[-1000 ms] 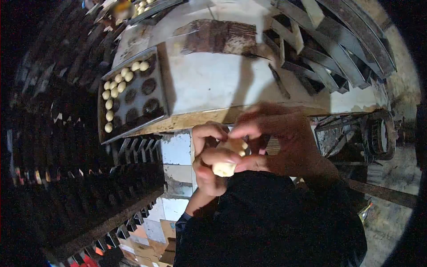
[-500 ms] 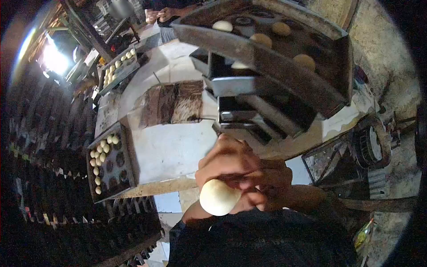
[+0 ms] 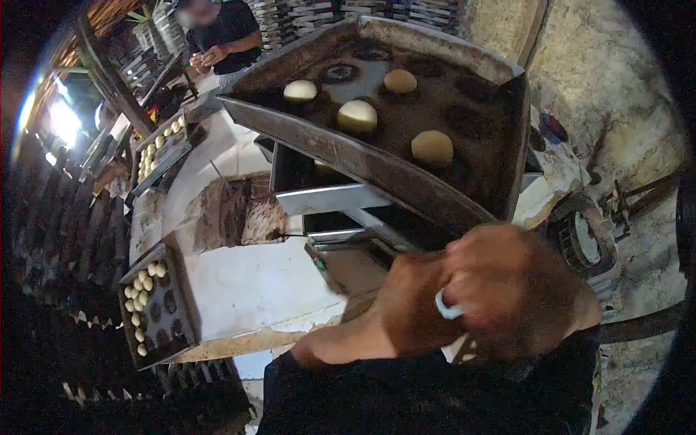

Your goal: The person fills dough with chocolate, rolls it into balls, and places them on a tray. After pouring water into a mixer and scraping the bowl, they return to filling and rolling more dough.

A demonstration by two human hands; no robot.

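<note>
Working close together at the near corner of the top tray (image 3: 362, 161), the person's two hands partly hide a small pale patch (image 3: 449, 312) showing between them; from where I stand I can't tell whether it is dough. The left hand (image 3: 415, 303) is bent inward against the right hand (image 3: 504, 279), whose fingers look curled over it. Both are blurred, and I can't tell whether either is clenched on anything, nor whether they touch the tray.

Four round dough balls (image 3: 357, 117) sit well apart inside the top tray, two of them paler than the others. Under that tray stand more metal trays (image 3: 330, 199), stacked askew. Left of it, a stained brown sheet (image 3: 235, 214) lies on the white tabletop (image 3: 250, 290). Farther left and nearer the person, a smaller-looking tray (image 3: 187, 319) holds a crowd of pale balls (image 3: 135, 304) along one side. Another tray of balls (image 3: 165, 174) stands beyond the sheet, left of the top tray. Past the top tray's far left corner, a co-worker in a dark shirt (image 3: 235, 32) stands with hands together (image 3: 210, 58).
</note>
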